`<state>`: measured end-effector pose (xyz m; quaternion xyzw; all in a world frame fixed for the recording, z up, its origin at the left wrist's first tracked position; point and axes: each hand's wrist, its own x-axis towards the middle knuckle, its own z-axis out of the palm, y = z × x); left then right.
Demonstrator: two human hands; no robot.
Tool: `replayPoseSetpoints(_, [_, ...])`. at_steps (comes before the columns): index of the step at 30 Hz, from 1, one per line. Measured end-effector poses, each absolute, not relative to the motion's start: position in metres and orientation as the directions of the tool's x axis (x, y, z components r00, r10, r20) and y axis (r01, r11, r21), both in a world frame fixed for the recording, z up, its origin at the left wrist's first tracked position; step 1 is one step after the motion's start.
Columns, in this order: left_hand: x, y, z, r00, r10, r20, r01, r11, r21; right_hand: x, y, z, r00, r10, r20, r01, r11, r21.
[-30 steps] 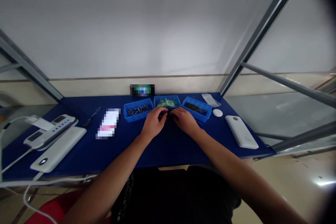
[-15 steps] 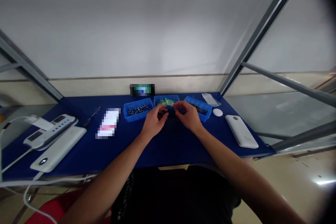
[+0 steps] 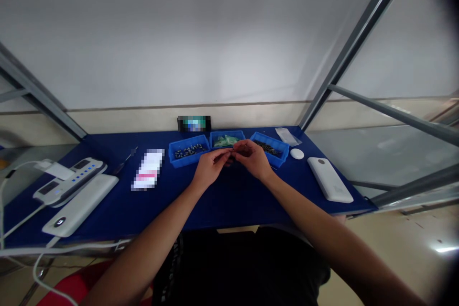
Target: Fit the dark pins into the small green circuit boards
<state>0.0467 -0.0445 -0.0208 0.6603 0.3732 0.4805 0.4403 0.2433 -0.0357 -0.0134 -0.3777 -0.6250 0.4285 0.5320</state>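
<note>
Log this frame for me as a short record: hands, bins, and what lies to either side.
left hand: left hand, fingertips meeting the other hand's
right hand: right hand, fingers bent inward; any held piece too small to identify
left bin: blue plastic bin, small metallic pieces
middle bin: blue plastic bin, green pieces
right bin: blue plastic bin, small dark pieces
far left: white oblong device with round dial
far right: white disc, white rounded rectangular device

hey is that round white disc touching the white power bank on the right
Apart. The head view shows a narrow strip of blue tabletop between the disc and the power bank.
</note>
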Motion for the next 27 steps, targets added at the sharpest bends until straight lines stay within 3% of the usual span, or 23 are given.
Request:
replayPoseSetpoints(20, [0.0426, -0.0455, -0.0152, 0.209, 0.845, 0.492, 0.332, -0.534, 0.777, 0.2480, -0.0360, -0.0108, -0.187, 0.934, 0.303, 0.174, 0.335, -0.926])
replayPoseSetpoints(24, [0.0416, -0.0444, -0.0160, 0.189, 0.851, 0.489, 0.309, -0.525, 0.793, 0.2470, -0.0369, -0.0114, -0.219, 0.924, 0.312, 0.209, 0.357, -0.910])
replayPoseSetpoints(27, [0.0421, -0.0433, -0.0170, 0.194, 0.883, 0.428, 0.194, -0.462, 0.865, 0.2456, -0.0385, -0.0112, -0.260, 0.916, 0.305, 0.192, 0.359, -0.913])
